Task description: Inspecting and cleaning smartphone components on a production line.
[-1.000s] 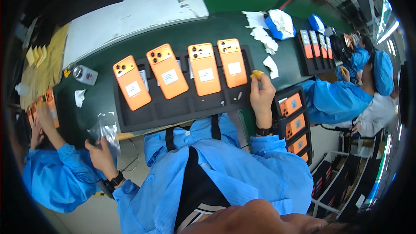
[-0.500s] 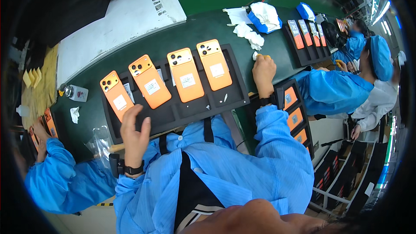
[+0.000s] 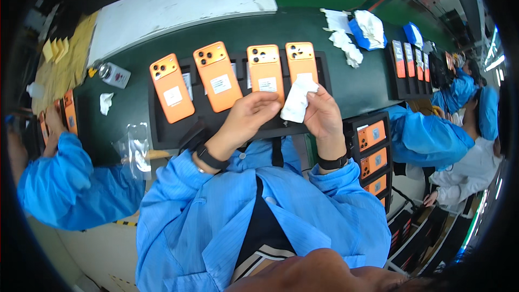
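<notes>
Our right grip (image 3: 326, 118) pinches a white tissue (image 3: 295, 101); whether our nearby left grip (image 3: 244, 121) holds anything, we cannot tell.

We can't see the lower end of the rounded-rect. orange phone (image 3: 300, 60) nr the black compartmented tray's (image 3: 162, 137) R edge; a crumpled white wipe (image 3: 295, 104) blocks it. Bare L hand (image 3: 251, 114) hides pt. of tray's front edge. White paper label (image 3: 172, 95) print's too small.
</notes>
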The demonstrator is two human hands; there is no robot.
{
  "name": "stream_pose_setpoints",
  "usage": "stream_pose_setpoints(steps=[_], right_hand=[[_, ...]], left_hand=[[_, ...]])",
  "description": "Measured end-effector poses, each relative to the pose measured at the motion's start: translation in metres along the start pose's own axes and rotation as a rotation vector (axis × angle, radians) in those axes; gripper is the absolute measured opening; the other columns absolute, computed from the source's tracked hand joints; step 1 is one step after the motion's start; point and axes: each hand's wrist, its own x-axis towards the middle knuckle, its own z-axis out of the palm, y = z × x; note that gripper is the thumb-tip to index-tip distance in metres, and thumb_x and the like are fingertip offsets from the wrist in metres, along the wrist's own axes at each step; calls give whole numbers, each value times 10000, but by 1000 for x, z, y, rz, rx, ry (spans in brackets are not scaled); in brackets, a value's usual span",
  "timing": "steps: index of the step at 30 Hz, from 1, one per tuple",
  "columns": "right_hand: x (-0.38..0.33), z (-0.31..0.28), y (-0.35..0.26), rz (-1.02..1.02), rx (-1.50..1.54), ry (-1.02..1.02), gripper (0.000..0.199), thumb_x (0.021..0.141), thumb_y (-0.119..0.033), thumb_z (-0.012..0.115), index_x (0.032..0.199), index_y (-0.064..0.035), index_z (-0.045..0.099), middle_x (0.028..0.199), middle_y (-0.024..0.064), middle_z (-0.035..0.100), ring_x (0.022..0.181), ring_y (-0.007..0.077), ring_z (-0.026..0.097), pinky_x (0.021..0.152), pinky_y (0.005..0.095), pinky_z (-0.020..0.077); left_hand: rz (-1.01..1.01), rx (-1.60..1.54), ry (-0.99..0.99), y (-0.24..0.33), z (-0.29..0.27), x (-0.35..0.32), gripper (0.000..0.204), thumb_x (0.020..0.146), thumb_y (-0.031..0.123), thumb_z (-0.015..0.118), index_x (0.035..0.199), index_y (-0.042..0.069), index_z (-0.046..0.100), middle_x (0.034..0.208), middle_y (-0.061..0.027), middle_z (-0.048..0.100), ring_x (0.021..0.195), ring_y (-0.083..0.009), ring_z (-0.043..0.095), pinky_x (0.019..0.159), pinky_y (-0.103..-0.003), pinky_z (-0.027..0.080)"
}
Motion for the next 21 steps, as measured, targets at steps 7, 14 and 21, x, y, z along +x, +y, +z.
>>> stream_pose_setpoints(steps=[7,14,21], right_hand=[[2,27,41,41,-169,1,324,968,-53,586,1283,20,570,1214,106,651,1117,210,633,958,385,517],[12,34,34,119,-486,-266,309,944,-148,669,1205,11,623,1081,65,685,992,114,630,872,296,499],[24,41,27,112,-646,-61,119,890,-60,728,986,7,704,898,48,724,810,96,668,749,247,524]], left_hand=[[129,15,129,-18,-22,2,155,953,70,661,1079,-16,634,971,-41,688,845,-81,647,739,-221,515],[89,141,-20,-2,-33,-20,59,954,41,624,992,-4,624,896,-9,665,805,-57,629,697,-219,503],[-35,-9,-72,-6,-48,-23,155,957,31,596,1108,-5,580,845,-53,687,735,-80,642,633,-232,513]])
